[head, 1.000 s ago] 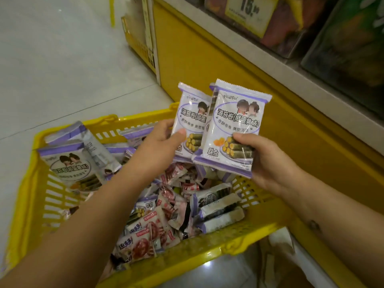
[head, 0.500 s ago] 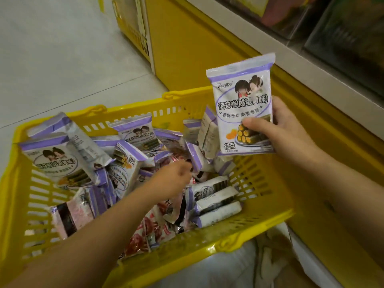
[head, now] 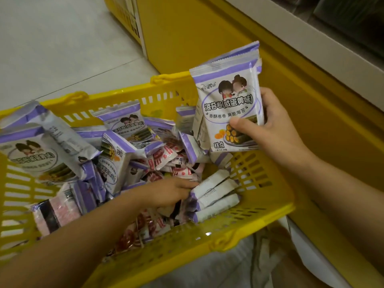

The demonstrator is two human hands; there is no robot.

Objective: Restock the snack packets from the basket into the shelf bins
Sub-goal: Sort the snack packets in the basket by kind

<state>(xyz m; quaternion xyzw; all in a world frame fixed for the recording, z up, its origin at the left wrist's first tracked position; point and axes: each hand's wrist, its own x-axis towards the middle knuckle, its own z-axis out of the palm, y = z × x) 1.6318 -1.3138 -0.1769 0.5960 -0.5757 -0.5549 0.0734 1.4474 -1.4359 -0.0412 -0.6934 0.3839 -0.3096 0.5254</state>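
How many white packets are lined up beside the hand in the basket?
3. They lie side by side in the basket, by the left hand: far packet, middle packet, near packet. Others may hide underneath.

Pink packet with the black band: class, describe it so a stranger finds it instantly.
Find the yellow basket. In its near left corner lies the pink packet. Only it has a black band; neighbouring packets are purple and white.
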